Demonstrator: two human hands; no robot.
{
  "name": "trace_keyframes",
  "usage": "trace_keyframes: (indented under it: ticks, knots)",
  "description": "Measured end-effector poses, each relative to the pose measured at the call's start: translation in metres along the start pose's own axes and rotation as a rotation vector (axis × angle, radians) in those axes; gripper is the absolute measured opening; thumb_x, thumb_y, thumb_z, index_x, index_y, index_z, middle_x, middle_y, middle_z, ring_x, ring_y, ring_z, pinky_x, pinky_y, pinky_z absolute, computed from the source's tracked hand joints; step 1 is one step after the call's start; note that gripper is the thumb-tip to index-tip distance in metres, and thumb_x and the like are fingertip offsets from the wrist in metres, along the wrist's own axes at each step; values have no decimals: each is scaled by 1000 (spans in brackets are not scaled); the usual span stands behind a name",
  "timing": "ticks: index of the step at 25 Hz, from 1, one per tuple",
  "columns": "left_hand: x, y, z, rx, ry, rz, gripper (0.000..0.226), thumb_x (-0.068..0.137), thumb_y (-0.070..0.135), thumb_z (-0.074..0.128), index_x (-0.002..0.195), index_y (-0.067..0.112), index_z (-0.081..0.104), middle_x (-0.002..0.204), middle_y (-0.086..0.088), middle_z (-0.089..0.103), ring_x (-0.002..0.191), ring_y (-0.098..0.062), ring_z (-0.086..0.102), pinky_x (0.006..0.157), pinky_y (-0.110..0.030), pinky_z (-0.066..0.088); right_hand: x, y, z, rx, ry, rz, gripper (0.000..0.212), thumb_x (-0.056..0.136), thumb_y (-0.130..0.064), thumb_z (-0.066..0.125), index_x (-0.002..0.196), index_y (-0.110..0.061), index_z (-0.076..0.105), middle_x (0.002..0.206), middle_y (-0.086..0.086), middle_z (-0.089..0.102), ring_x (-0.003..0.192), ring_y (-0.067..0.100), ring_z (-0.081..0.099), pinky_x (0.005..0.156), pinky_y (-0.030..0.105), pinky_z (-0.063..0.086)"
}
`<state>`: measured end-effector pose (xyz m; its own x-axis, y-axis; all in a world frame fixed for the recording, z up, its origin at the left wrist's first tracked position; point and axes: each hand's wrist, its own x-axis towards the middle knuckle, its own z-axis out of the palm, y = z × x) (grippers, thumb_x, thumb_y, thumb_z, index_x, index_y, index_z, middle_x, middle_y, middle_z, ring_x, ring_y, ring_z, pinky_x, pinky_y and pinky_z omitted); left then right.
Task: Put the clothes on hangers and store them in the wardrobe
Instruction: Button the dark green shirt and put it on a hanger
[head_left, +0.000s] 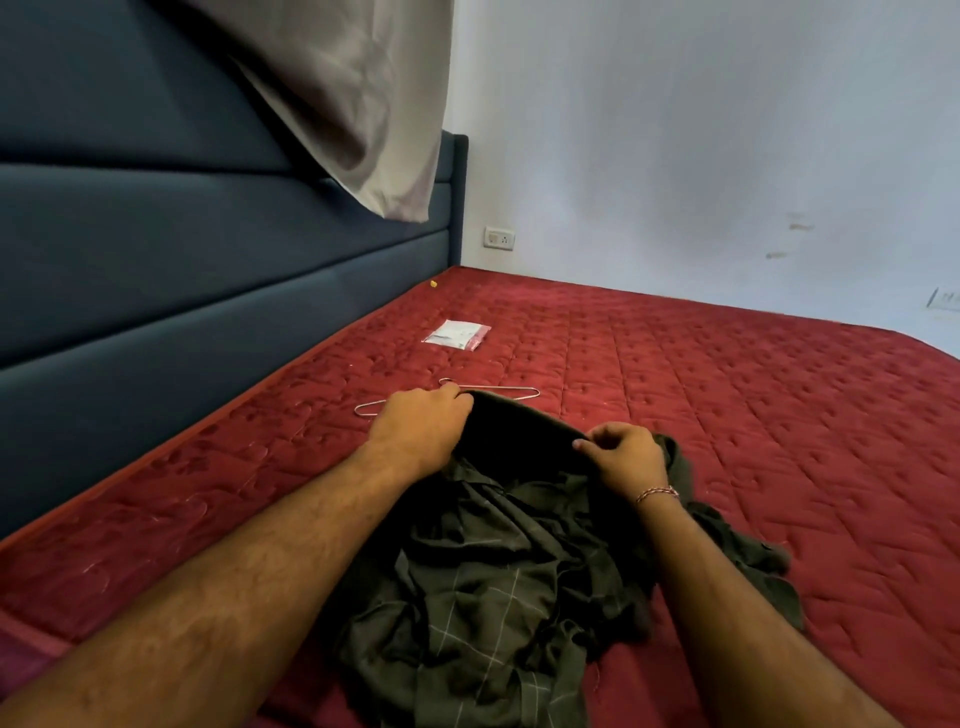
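Nearest the camera lies the crumpled dark olive-green checked cloth shirt (498, 587), heaped on the red quilted bed (727, 415) between two bare forearms. Both hands grip its far edge: the left hand (421, 431) has its fingers curled over the shirt's far left corner, and the right hand (626, 452), a braided thread band at its wrist, pinches the far right corner, so the cloth is stretched taut between them. Just beyond the shirt, touching or nearly touching the left hand, rests the thin silver wire hanger (447, 397); its hook is hard to make out. Farther beyond the shirt lies a small clear plastic packet (457, 333), near the dark blue padded headboard (208, 249). No wardrobe is in view.

The step in hand seems to be finding the shirt's shoulders. It would go best by shaking the garment flat, locating the collar, then feeding one hanger arm in at a time.
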<state>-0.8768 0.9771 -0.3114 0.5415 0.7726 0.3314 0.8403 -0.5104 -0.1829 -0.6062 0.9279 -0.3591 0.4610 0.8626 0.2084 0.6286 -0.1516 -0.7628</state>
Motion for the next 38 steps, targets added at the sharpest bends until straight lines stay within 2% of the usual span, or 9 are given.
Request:
trace_keyframes:
  ticks: [3,8,11,15,18,23,26,30,38]
  knots:
    - [16,8,-19,-140,115,-122,47,87,9,61,130,22,47,137,-1,48,94,-38,70,64,-44,45,2,-44,-22,-13,158,-38,11,88,-18,72,81,-20,64,79,1,69,77,29,68,68,34,51]
    - [64,0,-115,-361,235,-153,64,89,8,59,146,29,41,150,-5,42,112,-38,63,90,-48,55,19,-114,-115,-431,280,-688,36,79,-2,62,84,-29,38,79,0,53,66,38,53,54,36,31]
    - [59,-9,-173,-482,111,-38,61,86,5,55,143,29,55,134,-3,64,110,-29,65,89,-37,53,12,-166,-175,-824,-182,-617,30,84,-3,57,85,-32,62,94,-2,69,71,22,60,58,30,42]
    - [21,-31,-170,-834,-343,237,51,81,-4,51,110,26,79,94,-4,77,68,-17,63,62,-35,53,-12,-172,-192,-399,-846,-246,40,90,12,45,106,-9,76,81,11,72,59,21,61,53,27,52]
    - [27,-25,-96,-490,-168,73,49,80,3,57,118,27,76,120,-2,74,95,-13,69,83,-29,55,-5,-133,-138,-513,-701,-96,22,94,-1,57,103,-8,75,87,16,74,74,28,72,56,32,58]
    - [33,-2,27,-385,-412,39,57,86,11,61,140,29,57,142,-1,61,125,-25,60,103,-39,51,11,-42,-9,-642,-415,-33,40,86,-49,77,79,-12,62,80,5,64,82,26,66,67,31,49]
    - [28,-8,66,-365,-234,122,46,91,33,58,136,41,54,136,9,62,122,-18,61,98,-40,53,12,-4,26,-370,-348,-12,29,86,-30,79,110,-17,74,109,3,75,103,18,69,88,23,50]
    - [64,-45,93,-626,209,-228,41,97,29,53,139,27,54,126,-4,66,115,-25,62,93,-38,50,13,34,48,23,-219,-41,47,86,-6,69,130,-22,68,127,-2,70,112,14,64,100,25,46]
    - [128,-77,163,-192,-425,-448,74,97,48,60,158,24,24,162,-11,31,150,-34,27,116,-64,26,3,64,49,271,-114,-75,49,87,4,59,118,-31,74,123,-17,69,113,-8,60,94,15,50]
